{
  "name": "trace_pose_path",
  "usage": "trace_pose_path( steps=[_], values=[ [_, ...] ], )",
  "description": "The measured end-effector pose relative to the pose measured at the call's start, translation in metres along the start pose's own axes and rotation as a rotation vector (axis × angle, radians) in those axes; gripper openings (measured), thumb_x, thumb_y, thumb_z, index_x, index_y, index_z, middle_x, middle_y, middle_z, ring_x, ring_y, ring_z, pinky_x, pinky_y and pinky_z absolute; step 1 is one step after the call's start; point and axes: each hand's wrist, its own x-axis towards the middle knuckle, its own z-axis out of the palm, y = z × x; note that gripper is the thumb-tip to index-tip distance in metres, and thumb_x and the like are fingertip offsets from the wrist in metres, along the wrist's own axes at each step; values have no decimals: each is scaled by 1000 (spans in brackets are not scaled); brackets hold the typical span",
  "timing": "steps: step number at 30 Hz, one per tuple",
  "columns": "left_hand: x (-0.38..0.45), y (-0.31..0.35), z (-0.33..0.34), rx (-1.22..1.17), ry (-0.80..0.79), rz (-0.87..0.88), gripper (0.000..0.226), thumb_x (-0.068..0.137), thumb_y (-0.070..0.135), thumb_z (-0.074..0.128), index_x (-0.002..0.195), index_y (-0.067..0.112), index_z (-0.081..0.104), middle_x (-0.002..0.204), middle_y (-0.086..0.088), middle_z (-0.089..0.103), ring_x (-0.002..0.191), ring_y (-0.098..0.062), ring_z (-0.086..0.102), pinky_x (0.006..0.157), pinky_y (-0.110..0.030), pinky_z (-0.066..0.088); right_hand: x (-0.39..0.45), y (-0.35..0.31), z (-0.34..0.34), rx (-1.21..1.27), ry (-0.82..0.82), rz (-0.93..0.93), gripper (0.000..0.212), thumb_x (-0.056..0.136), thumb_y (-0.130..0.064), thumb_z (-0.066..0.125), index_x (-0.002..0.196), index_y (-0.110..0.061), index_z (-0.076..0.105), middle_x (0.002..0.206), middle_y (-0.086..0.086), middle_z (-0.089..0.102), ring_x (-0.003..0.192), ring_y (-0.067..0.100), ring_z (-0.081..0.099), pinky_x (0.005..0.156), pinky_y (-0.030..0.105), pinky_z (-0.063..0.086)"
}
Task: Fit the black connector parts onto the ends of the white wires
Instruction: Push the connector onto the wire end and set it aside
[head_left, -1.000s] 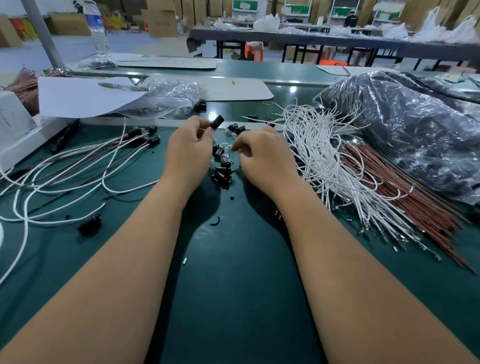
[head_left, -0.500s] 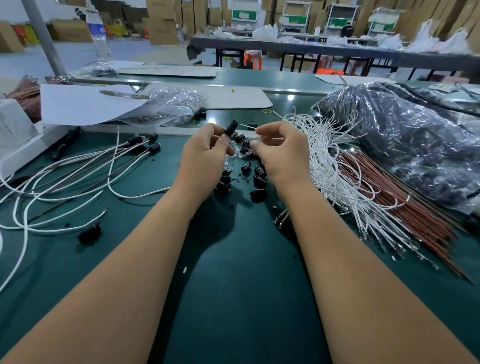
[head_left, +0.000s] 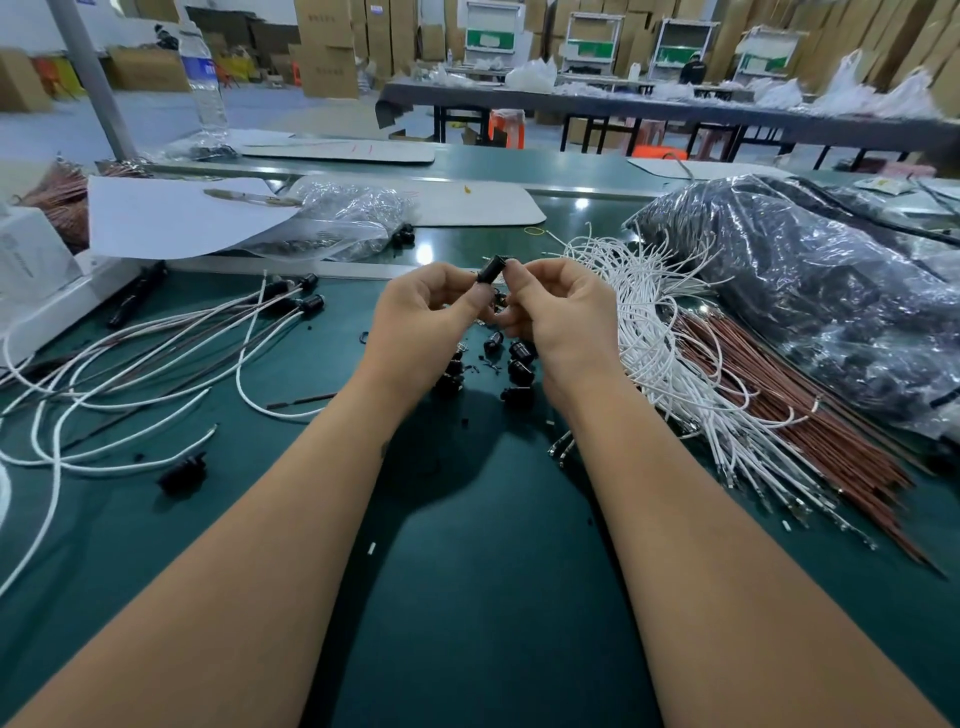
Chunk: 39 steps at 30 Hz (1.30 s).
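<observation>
Pinching one black connector (head_left: 491, 269) between left hand (head_left: 431, 312) and right hand (head_left: 558, 312) above the surface (head_left: 467, 597); looked light, rigid, small, best gripped by its sides; white wires (head_left: 660, 332) lay right

A green bench (head_left: 467, 597) holds white wires (head_left: 654, 332) (a big pile), red-brown wires (head_left: 810, 431), little black connector parts (head_left: 519, 358) and a plastic bag (head_left: 831, 291).

Connectors (head_left: 511, 364) btwn wire piles (mid-table (head_left: 467, 623))
</observation>
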Motion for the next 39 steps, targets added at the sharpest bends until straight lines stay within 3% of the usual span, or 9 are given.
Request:
trace_pose_path(
  steps=[6,10,14,19,28,32,39],
  values=[
    [0,-1,-4,134,-10,5,8,89,11,66,90,5,71,66,2,66,48,6,49,55,-7,37,4,-1,-7,158,19,7,14,89,-9,67,77,-9,59,56,-1,63,48,12,60,46,21,49],
    [0,-1,-6,192,-32,10,15,92,12,61,83,19,70,66,5,65,48,-3,38,51,-18,34,7,1,-11,94,4,10,7,91,-7,63,84,-8,63,65,1,66,52,11,61,50,20,50],
    [1,-2,-7,206,-26,12,16,93,13,60,83,22,69,69,2,67,53,-6,40,53,-17,36,7,0,-12,-10,-25,-16,8,90,-6,64,85,-11,66,69,2,67,57,10,62,55,20,51],
    [2,-3,-7,251,-31,42,14,93,15,61,82,21,68,70,2,68,53,-4,44,55,-17,39,5,-3,-11,-88,-33,-55,9,89,-5,65,86,-13,66,76,5,67,61,9,63,58,20,52],
    [3,-7,-7,304,-46,44,11,93,16,62,84,19,69,71,4,68,53,1,48,56,-12,40,4,-2,-15,-141,-52,-72,8,90,-7,65,85,-13,67,72,2,67,60,9,62,58,20,51],
    [4,-8,-10,293,-22,51,8,91,17,65,88,15,72,73,1,70,57,-3,54,61,-17,46,6,-2,-18,-193,-76,-108,9,90,-8,65,84,-14,67,69,-2,66,57,7,62,57,20,51],
    [-1,-7,-8,382,-64,61,11,90,15,64,81,12,72,67,-2,67,47,2,46,51,-10,35,6,0,-18,-183,-157,-47,10,90,-6,65,82,-12,66,62,-3,64,55,7,61,55,20,51]
  ],
)
